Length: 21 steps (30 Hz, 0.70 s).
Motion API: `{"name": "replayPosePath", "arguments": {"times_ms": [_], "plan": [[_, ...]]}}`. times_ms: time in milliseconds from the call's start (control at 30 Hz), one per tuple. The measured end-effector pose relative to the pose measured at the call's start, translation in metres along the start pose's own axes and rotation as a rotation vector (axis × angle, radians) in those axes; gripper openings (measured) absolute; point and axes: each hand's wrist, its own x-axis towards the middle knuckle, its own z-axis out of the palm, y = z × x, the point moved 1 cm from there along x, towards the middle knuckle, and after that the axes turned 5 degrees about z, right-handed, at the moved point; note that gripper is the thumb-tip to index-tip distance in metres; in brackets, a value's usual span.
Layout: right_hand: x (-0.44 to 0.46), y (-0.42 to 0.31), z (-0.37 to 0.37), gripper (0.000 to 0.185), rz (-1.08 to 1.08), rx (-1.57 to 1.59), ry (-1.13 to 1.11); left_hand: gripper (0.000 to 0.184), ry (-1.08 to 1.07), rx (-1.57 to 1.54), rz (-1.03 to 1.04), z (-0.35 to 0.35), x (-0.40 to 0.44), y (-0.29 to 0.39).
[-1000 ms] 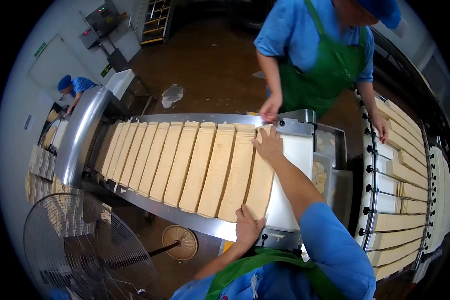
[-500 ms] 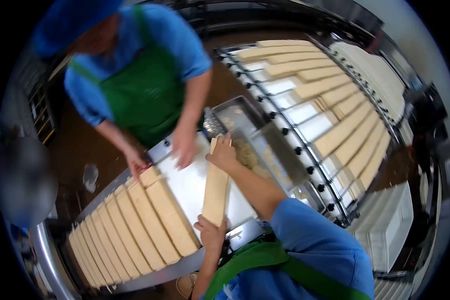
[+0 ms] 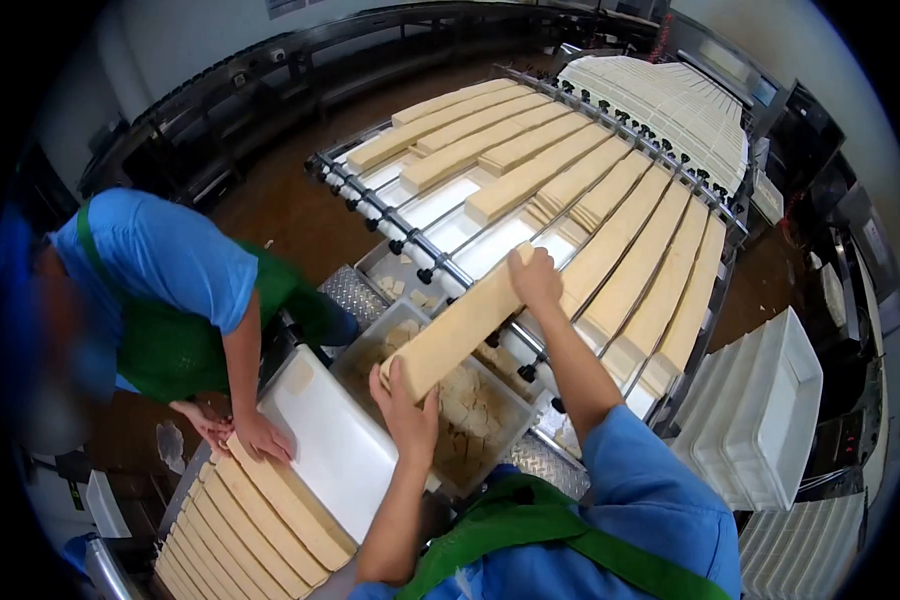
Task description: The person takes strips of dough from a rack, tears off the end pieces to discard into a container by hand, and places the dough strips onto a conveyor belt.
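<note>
Between my two hands I carry a long pale-yellow strip of stacked dough sheets (image 3: 460,325), tilted up to the right. My left hand (image 3: 408,408) grips its near end, thumb on the side. At the far end, my right hand (image 3: 536,280) is wrapped round the strip, close to the rail of the slatted conveyor (image 3: 450,262). Beneath the strip sits a clear bin (image 3: 515,420) with broken dough scraps (image 3: 465,410) in it. Rows of similar strips (image 3: 610,260) lie on the conveyor's white lanes.
A co-worker in a green apron (image 3: 185,345) leans at the left, hands on a row of strips (image 3: 270,500) beside a white board (image 3: 325,430). Stacked white trays (image 3: 755,420) stand at the right. Black knobs (image 3: 427,275) stick out along the conveyor rail.
The held strip has been lifted off the white board and carried right, over the scrap bin to the conveyor's edge. My view has turned right. The co-worker now bends over the row of strips.
</note>
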Motion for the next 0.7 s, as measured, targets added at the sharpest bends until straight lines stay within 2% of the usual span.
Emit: {"name": "replayPosePath", "arguments": {"times_ms": [33,67,133,200,233,467,533,633,700], "plan": [[0.024,0.008,-0.002,0.065,0.014,-0.225,-0.048,0.074,-0.027,-0.058,0.053,0.010,0.014,0.002],[0.047,0.018,-0.001,0.065,0.011,-0.219,-0.050,0.073,-0.055,-0.115,0.105,0.019,0.026,0.004],[0.086,0.038,0.004,0.064,-0.021,-0.413,-0.107,0.073,-0.088,-0.134,0.134,0.031,0.045,0.011],[0.114,0.047,-0.002,0.064,-0.013,-0.398,-0.131,0.075,-0.269,-0.177,0.145,0.045,0.058,0.017],[0.126,0.050,-0.002,0.063,-0.002,-0.389,-0.149,0.076,-0.294,-0.191,0.135,0.054,0.060,0.016],[0.168,0.067,0.002,0.062,-0.010,-0.341,-0.236,0.077,-0.320,-0.129,0.131,0.089,0.074,0.029],[0.186,0.087,0.027,0.055,-0.082,-0.352,0.138,0.076,-0.356,-0.202,0.024,0.096,0.077,0.030],[0.182,0.076,-0.001,0.048,-0.102,-0.324,-0.006,0.073,-0.344,-0.187,0.094,0.113,0.081,0.033],[0.187,0.081,0.005,0.046,-0.129,-0.364,0.058,0.074,-0.338,-0.159,0.107,0.122,0.082,0.034]]}}
